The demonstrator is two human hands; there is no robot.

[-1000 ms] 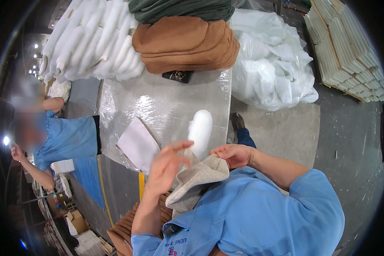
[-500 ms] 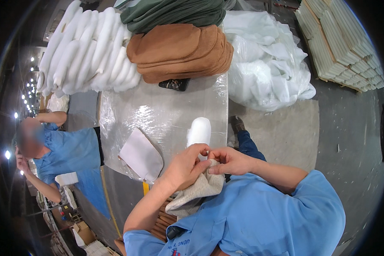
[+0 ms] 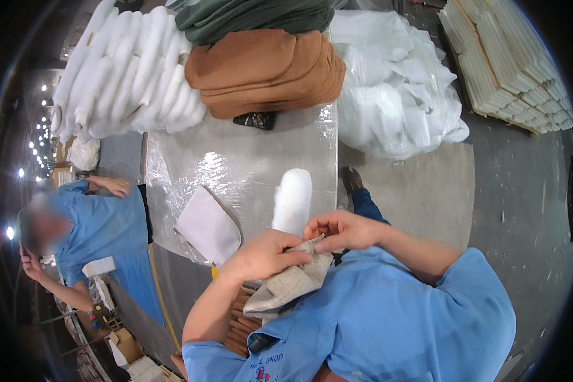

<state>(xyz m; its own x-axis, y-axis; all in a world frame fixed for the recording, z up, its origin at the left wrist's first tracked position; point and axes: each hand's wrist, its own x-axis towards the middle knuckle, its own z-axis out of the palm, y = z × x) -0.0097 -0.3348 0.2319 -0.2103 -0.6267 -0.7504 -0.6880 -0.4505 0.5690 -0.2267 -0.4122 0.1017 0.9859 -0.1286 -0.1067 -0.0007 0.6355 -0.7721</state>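
Close to my body, both hands grip a beige-grey woven fabric cover point(image 3: 291, 284) by its upper edge. My left hand point(image 3: 267, 253) pinches it with thumb and fingers. My right hand point(image 3: 345, 230) holds the top corner between thumb and fingertips, a little apart from the left. A long white rounded padding piece point(image 3: 293, 197) sticks out beyond my hands over the table; its near end is hidden behind them, so I cannot tell whether it enters the cover. The lower part of the cover hangs against my blue shirt.
On the plastic-wrapped table point(image 3: 248, 149) lie a pale flat panel point(image 3: 209, 228), brown fabric pieces point(image 3: 261, 73), dark green fabric point(image 3: 254, 19) and white padding rolls point(image 3: 124, 70). Wrapped white material point(image 3: 395, 89) and stacked pale boards point(image 3: 506, 70) stand right. A co-worker point(image 3: 102, 223) stands left.
My right hand has drawn slightly away from the left, and the cover's top edge shows between them. The co-worker's one hand has come down toward the waist. The whole view shifted a little.
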